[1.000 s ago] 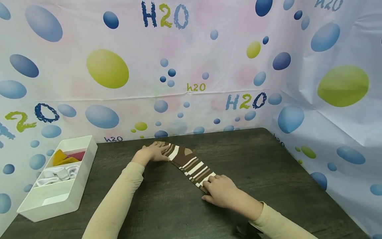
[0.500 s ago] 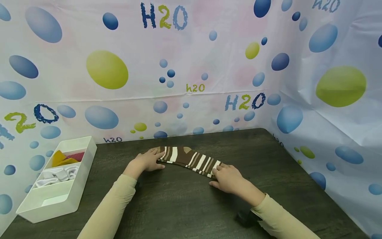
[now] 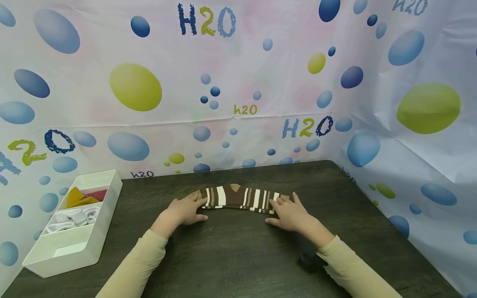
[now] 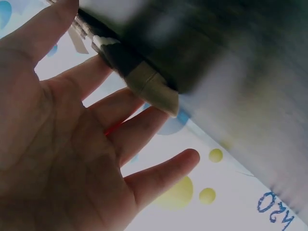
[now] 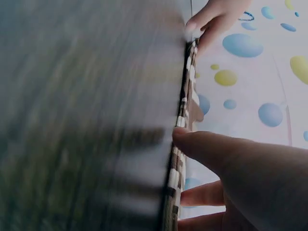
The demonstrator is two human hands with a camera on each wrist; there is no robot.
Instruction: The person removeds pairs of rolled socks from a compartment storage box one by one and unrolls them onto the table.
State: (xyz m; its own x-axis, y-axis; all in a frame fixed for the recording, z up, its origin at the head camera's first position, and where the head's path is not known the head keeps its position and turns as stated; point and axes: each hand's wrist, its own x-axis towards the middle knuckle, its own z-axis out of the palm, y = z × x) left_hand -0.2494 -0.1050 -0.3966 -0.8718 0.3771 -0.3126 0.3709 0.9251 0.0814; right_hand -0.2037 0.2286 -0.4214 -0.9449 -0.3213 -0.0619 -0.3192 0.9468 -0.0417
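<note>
A brown sock with cream and tan stripes (image 3: 232, 196) lies flat and crosswise on the dark table, its tan heel patch toward the back wall. My left hand (image 3: 181, 213) rests its straight fingers on the tan toe end; in the left wrist view the fingertips touch the toe (image 4: 153, 89) from above, the fingers spread. Over the cuff end lies my right hand (image 3: 292, 213), fingers extended on the stripes. In the right wrist view the right thumb (image 5: 202, 144) sits at the sock's near edge.
At the left stands a white divided box (image 3: 106, 223). One compartment has yellow (image 3: 79, 198) and dark red cloth, another has white folded socks (image 3: 72, 217). Behind the table (image 3: 231, 252) hangs a bubble-patterned curtain (image 3: 238, 62) that also runs along the right side.
The sock has turned from a slant to nearly level across the table. My right hand has moved away from me and to the right; my left has come slightly nearer.
</note>
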